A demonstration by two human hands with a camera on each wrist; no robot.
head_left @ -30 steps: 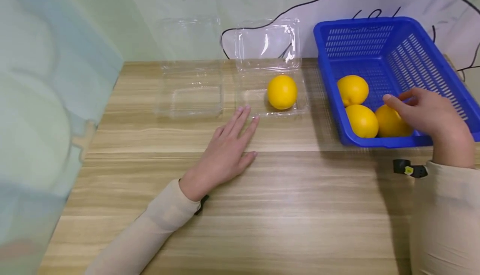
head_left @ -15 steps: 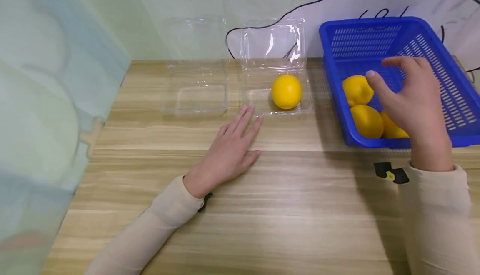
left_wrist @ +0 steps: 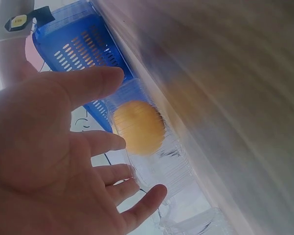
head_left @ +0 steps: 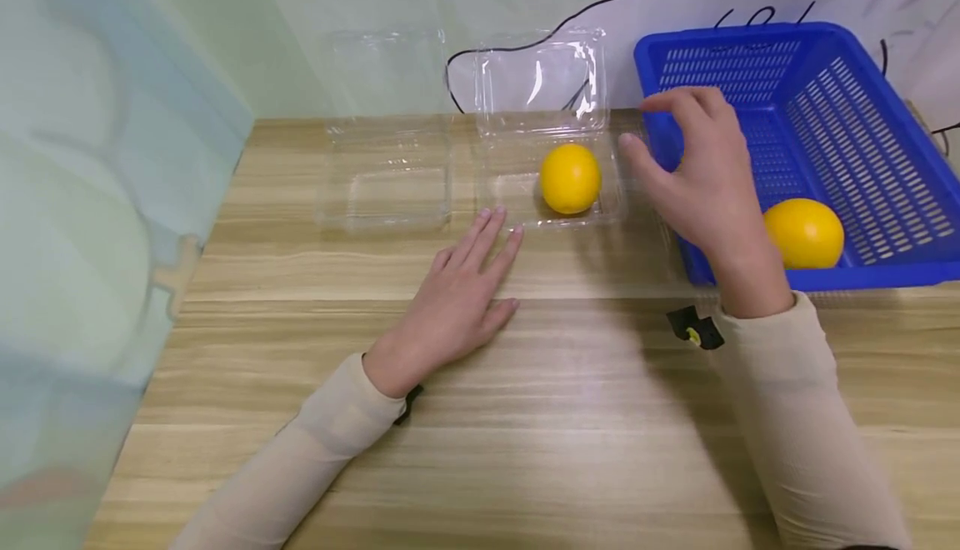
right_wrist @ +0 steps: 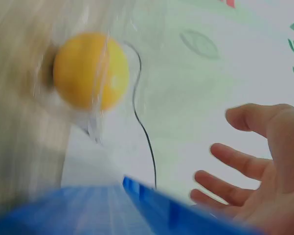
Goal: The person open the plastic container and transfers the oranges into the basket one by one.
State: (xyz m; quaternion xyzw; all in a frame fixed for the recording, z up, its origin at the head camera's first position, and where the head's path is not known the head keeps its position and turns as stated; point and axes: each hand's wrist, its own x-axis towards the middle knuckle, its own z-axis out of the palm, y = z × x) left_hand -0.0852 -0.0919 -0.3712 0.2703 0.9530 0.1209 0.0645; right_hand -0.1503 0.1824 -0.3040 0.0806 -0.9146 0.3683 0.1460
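My left hand (head_left: 453, 308) lies palm down on the table, fingers straight, its fingertips at the front edge of a clear clamshell box (head_left: 517, 217). Inside that box, on the right, sits one orange (head_left: 571, 178); its lid stands raised behind. My right hand (head_left: 705, 179) hovers over the left rim of a blue plastic basket (head_left: 885, 275), thumb and fingers spread apart. The right wrist view (right_wrist: 264, 166) shows nothing in that hand. One orange (head_left: 804, 234) is plain in the basket; the hand and wrist cover the basket's left part.
A second clear clamshell box (head_left: 397, 200) stands open to the left, with nothing in it. Behind the wooden table (head_left: 525, 450) hangs a printed backdrop (head_left: 285, 33), and another covers the left side.
My right hand has come up from the oranges in the basket and moved left to the rim, fingers spreading, carrying nothing. The left hand stays where it was.
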